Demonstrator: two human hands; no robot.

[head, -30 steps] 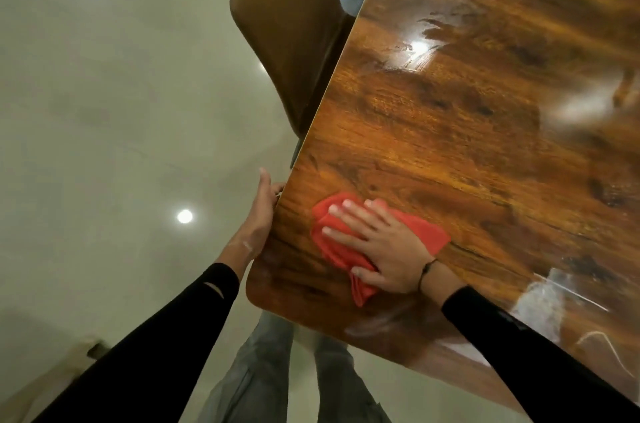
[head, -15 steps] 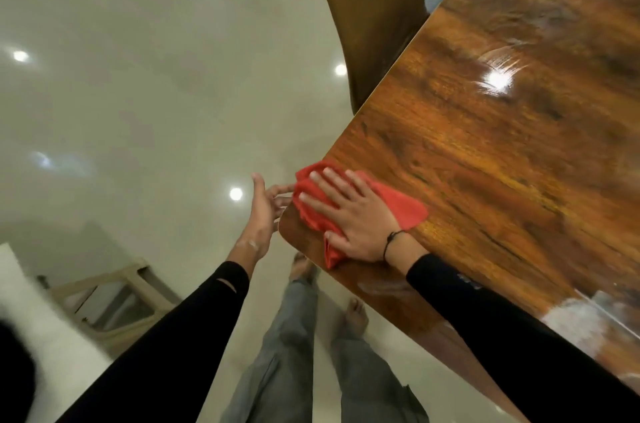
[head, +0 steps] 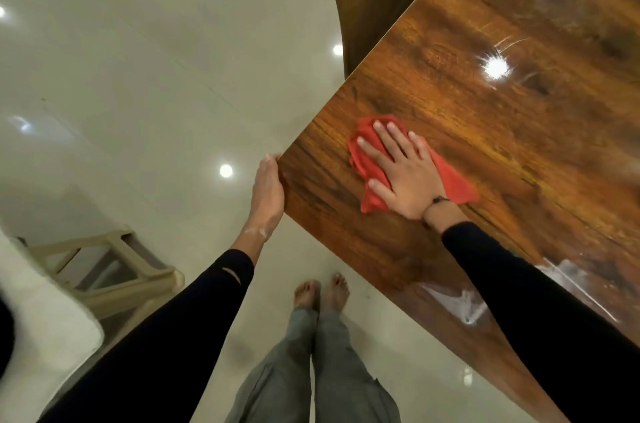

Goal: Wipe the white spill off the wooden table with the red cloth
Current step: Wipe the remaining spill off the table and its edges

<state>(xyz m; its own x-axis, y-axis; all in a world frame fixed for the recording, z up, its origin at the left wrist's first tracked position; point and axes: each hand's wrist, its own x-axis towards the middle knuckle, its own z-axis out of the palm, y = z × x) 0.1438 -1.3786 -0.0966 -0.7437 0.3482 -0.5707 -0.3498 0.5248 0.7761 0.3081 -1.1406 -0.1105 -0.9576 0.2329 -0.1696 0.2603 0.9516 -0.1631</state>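
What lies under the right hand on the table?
The red cloth lies under the right hand, spread on the wooden table. Whatever is beneath the cloth is covered.

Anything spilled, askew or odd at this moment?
Yes: a white smear remains on the wooden table near its front edge, beside the right sleeve, apart from the red cloth. White residue also marks the left wrist.

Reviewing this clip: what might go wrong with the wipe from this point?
1. The white spill lies near the table's edge, beside the right sleeve, apart from the red cloth under the flat right hand; it may get missed.
2. The black sleeve might smear it.
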